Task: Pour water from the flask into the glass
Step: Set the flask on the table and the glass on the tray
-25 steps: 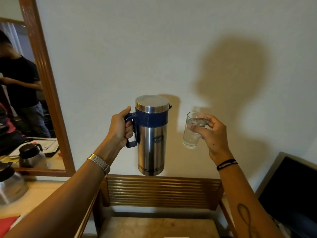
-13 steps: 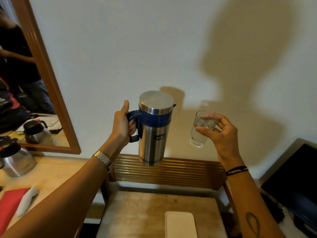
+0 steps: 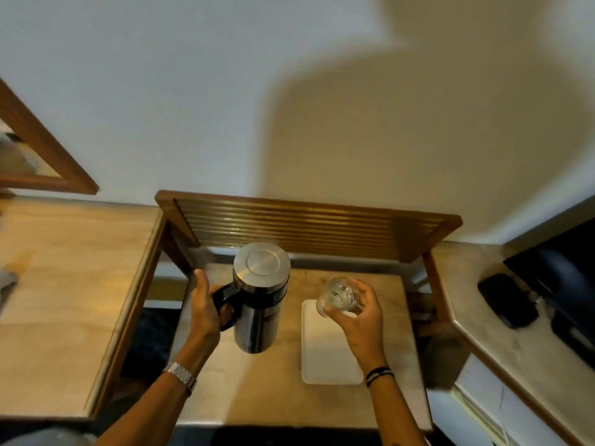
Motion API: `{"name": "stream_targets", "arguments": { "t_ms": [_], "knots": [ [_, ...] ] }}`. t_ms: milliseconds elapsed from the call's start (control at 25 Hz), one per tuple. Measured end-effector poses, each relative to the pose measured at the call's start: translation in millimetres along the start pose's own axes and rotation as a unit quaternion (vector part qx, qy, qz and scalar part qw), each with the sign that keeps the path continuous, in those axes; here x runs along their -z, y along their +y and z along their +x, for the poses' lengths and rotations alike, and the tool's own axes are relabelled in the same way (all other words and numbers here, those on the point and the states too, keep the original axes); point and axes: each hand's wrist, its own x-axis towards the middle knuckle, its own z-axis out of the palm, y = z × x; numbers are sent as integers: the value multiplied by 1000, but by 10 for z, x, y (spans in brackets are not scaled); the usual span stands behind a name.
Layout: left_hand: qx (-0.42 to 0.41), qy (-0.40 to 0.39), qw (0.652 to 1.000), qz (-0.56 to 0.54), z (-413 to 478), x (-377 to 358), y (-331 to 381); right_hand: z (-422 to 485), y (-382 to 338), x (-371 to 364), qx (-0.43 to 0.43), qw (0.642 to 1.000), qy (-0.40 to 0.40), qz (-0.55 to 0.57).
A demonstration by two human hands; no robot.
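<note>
A: What is the left hand (image 3: 206, 309) doing?

B: It is wrapped around the dark handle of the tall cylindrical stainless-steel flask (image 3: 259, 299), fingers curled through the loop and thumb raised along the top. The flask stands roughly upright with its round metal lid closed, and its base seems to hang clear above the small light-brown wooden table (image 3: 277, 397), though the steep angle makes that hard to judge

A: And the right hand (image 3: 360, 320)?

B: Its fingers and thumb are closed around the side of the small clear drinking glass (image 3: 337, 296), gripping it from the right and from the near side. The glass is held upright, mouth up, and there is some water in it; the level is too blurred to read

A: Where does the glass sit against the flask?

B: To the right of it, near but apart, at about the height of the flask's upper body

A: What lies under the right hand?

B: A flat white rectangular tray (image 3: 328, 352) with rounded corners, lying on the table. The glass hovers above its far end, and the right wrist, with its dark bands, crosses the tray's near right corner

A: Anything past the hands?

B: A slatted brown wooden rail (image 3: 306, 228) against the pale wall beyond both hands. Left of the left hand is a wider wooden counter (image 3: 70, 284), and a metal watch shows on that wrist. Far right of the right hand, a flat black device (image 3: 507, 300) lies on another counter
</note>
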Motion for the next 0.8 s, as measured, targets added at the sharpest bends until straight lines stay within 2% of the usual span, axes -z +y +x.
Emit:
{"name": "stream_targets", "arguments": {
  "t_ms": [200,400,560,800],
  "knots": [
    [63,24,997,34,319,43,-1123,157,1272,-277,-79,996,27,-33],
    [68,6,997,24,638,83,-1817,338,2254,-437,-137,987,34,-77],
    [56,3,998,34,787,143,-2171,471,2705,-541,-168,979,32,-114],
    [48,-14,998,30,738,212,-2444,554,3010,-603,-176,974,44,-137]
  ]
}}
